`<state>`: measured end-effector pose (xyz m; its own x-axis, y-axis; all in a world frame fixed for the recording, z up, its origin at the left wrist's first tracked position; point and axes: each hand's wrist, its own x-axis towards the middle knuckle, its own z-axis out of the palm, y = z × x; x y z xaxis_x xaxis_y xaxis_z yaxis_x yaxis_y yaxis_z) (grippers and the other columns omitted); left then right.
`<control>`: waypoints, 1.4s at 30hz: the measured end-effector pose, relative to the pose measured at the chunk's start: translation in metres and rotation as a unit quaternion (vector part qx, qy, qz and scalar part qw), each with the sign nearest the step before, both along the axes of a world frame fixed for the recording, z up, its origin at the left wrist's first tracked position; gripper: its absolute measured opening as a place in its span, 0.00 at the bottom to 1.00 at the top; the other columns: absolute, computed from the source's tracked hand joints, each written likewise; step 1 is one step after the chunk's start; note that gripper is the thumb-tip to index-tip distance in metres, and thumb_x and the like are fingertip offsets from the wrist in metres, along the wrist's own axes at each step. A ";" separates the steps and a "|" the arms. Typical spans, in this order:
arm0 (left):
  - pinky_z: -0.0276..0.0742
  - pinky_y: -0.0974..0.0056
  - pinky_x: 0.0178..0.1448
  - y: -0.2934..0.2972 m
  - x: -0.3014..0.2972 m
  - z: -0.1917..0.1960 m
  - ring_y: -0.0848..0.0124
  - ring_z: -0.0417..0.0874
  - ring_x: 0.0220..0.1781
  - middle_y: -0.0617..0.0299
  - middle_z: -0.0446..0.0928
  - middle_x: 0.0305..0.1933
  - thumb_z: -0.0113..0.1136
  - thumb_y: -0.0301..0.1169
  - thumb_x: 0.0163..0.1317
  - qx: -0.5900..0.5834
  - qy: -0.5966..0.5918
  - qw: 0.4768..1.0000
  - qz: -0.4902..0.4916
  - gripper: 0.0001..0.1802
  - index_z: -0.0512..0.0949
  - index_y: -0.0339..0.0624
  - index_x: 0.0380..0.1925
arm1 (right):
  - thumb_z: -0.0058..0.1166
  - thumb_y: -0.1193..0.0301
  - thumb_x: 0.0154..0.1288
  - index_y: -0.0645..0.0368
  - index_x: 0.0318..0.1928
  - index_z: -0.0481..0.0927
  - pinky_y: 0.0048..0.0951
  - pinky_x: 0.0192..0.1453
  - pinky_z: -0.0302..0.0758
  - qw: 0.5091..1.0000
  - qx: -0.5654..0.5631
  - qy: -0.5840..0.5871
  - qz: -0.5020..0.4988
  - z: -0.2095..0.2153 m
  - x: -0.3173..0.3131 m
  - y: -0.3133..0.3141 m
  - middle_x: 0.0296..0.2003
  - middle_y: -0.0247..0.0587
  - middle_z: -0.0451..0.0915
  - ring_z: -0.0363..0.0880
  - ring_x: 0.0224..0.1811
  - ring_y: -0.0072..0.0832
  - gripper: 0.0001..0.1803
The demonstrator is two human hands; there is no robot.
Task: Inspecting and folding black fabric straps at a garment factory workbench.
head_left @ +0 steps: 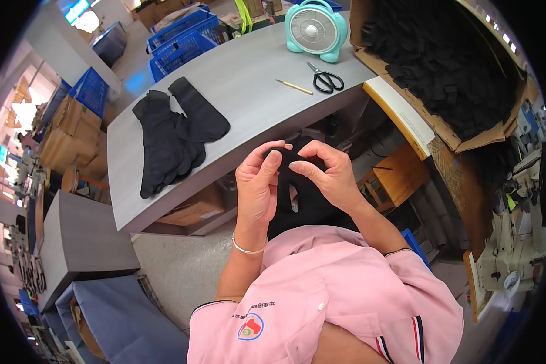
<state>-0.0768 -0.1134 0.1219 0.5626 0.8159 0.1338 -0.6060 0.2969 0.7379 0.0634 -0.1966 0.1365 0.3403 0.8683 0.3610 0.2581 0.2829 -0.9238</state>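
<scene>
In front of my body, above my lap, both hands pinch the top of a black sock [292,156]. My left hand [259,176] grips it between thumb and fingers. On the other side my right hand [327,171] pinches it with thumb and bent forefinger. Where the sock's lower part ends is hard to tell against my black trousers. On the grey table to the left lies a pile of black socks [164,142], with another black sock [199,112] laid partly over it at an angle.
Scissors with black handles [327,80], a thin wooden-handled tool [295,87] and a turquoise fan [312,30] stand or lie on the grey table [249,79]. At the right, a large cardboard box [461,147] holds many black socks. Blue crates [185,51] sit beyond the table.
</scene>
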 end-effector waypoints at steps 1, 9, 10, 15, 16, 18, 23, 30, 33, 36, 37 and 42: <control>0.79 0.74 0.51 0.008 0.004 0.001 0.77 0.83 0.45 0.58 0.84 0.46 0.62 0.25 0.68 -0.001 -0.001 1.000 -0.012 0.14 0.79 0.33 0.51 | 0.65 0.74 0.65 0.63 0.37 0.80 0.16 0.36 0.69 0.999 -0.030 0.033 0.013 0.000 0.004 0.005 0.30 0.26 0.77 0.71 0.33 0.12 0.07; 0.78 0.59 0.61 0.057 0.021 -0.018 0.65 0.83 0.50 0.54 0.82 0.49 0.58 0.30 0.72 -0.077 -0.046 0.996 0.011 0.12 0.77 0.37 0.51 | 0.54 0.67 0.74 0.66 0.43 0.82 0.20 0.41 0.74 0.993 -0.106 0.046 0.016 -0.029 0.066 0.113 0.34 0.32 0.82 0.78 0.35 0.17 0.13; 0.79 0.56 0.62 0.064 0.020 -0.020 0.63 0.83 0.50 0.53 0.81 0.49 0.57 0.30 0.72 -0.100 -0.055 0.993 0.026 0.12 0.76 0.38 0.51 | 0.56 0.65 0.72 0.67 0.45 0.82 0.23 0.41 0.76 0.992 -0.113 -0.032 -0.037 -0.036 0.077 0.140 0.33 0.35 0.82 0.78 0.34 0.19 0.15; 0.78 0.49 0.64 0.108 0.021 -0.036 0.62 0.82 0.52 0.54 0.79 0.48 0.56 0.30 0.73 -0.144 -0.086 0.985 0.042 0.11 0.74 0.38 0.50 | 0.60 0.65 0.67 0.63 0.55 0.79 0.39 0.53 0.76 0.940 -0.069 -0.295 -0.158 -0.130 0.155 0.268 0.45 0.48 0.82 0.80 0.51 0.43 0.20; 0.78 0.49 0.64 0.115 0.020 -0.034 0.62 0.82 0.52 0.54 0.79 0.48 0.56 0.30 0.73 -0.153 -0.085 0.983 0.050 0.11 0.74 0.38 0.50 | 0.59 0.67 0.67 0.62 0.53 0.79 0.42 0.55 0.74 0.905 -0.060 -0.361 -0.215 -0.148 0.163 0.287 0.44 0.46 0.82 0.78 0.52 0.44 0.18; 0.77 0.49 0.66 0.129 0.018 -0.034 0.62 0.82 0.52 0.53 0.79 0.49 0.58 0.28 0.71 -0.156 -0.070 0.984 0.056 0.11 0.73 0.37 0.50 | 0.59 0.69 0.67 0.62 0.51 0.78 0.45 0.56 0.72 0.865 -0.056 -0.427 -0.258 -0.165 0.165 0.302 0.44 0.44 0.82 0.77 0.54 0.45 0.16; 0.80 0.56 0.63 0.156 0.007 -0.049 0.60 0.84 0.53 0.50 0.82 0.49 0.60 0.28 0.70 -0.156 -0.086 0.983 0.041 0.13 0.74 0.34 0.51 | 0.55 0.74 0.68 0.62 0.39 0.75 0.39 0.45 0.73 0.916 -0.099 -0.328 -0.207 -0.155 0.149 0.303 0.38 0.40 0.81 0.79 0.42 0.41 0.05; 0.79 0.58 0.63 0.165 -0.003 -0.044 0.61 0.84 0.54 0.48 0.83 0.50 0.60 0.26 0.69 -0.120 -0.062 0.990 0.047 0.13 0.78 0.32 0.51 | 0.60 0.77 0.63 0.56 0.48 0.85 0.25 0.29 0.72 0.956 -0.017 -0.294 0.003 -0.006 0.053 0.209 0.28 0.39 0.79 0.77 0.23 0.30 0.13; 0.79 0.61 0.61 0.157 -0.001 -0.039 0.63 0.85 0.53 0.48 0.83 0.50 0.60 0.24 0.69 -0.077 -0.048 0.995 0.044 0.12 0.79 0.32 0.50 | 0.64 0.76 0.58 0.54 0.46 0.86 0.26 0.28 0.72 0.900 0.079 -0.426 0.041 0.019 0.043 0.195 0.29 0.34 0.80 0.78 0.24 0.27 0.13; 0.78 0.68 0.57 0.143 -0.002 -0.032 0.70 0.83 0.49 0.52 0.84 0.49 0.61 0.22 0.67 -0.054 -0.031 0.997 0.045 0.12 0.80 0.32 0.50 | 0.66 0.73 0.55 0.52 0.43 0.87 0.27 0.27 0.72 0.883 0.103 -0.457 0.039 0.031 0.034 0.186 0.29 0.31 0.81 0.79 0.25 0.26 0.13; 0.77 0.72 0.53 0.137 -0.003 -0.031 0.75 0.82 0.47 0.55 0.84 0.49 0.62 0.21 0.67 -0.054 -0.021 0.997 0.054 0.13 0.81 0.31 0.50 | 0.66 0.73 0.55 0.52 0.43 0.87 0.27 0.27 0.72 0.882 0.104 -0.458 0.040 0.033 0.032 0.182 0.29 0.31 0.81 0.79 0.25 0.26 0.13; 0.73 0.77 0.47 0.115 -0.005 -0.026 0.83 0.77 0.41 0.61 0.84 0.48 0.63 0.20 0.65 -0.051 0.005 0.997 0.055 0.13 0.81 0.32 0.50 | 0.70 0.75 0.51 0.54 0.43 0.88 0.26 0.26 0.70 0.868 0.120 -0.478 0.061 0.042 0.035 0.162 0.31 0.34 0.83 0.79 0.25 0.27 0.16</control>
